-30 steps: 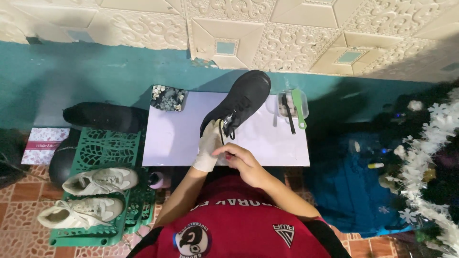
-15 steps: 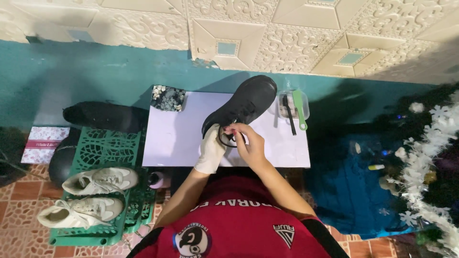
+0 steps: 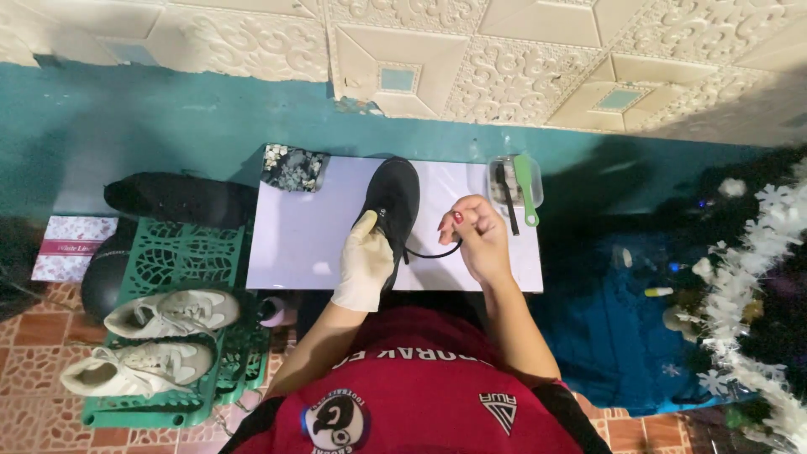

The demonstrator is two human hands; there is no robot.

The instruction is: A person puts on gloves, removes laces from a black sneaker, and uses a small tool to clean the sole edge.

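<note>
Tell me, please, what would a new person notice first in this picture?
First, the black shoe in the middle of the white table, gripped by the gloved left hand, while the bare right hand pulls its black lace to the side. Next, the two white sneakers on a green crate at the left.

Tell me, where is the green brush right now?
In the head view, the green brush lies in a clear tray at the white table's far right corner, right of the black shoe.
</note>
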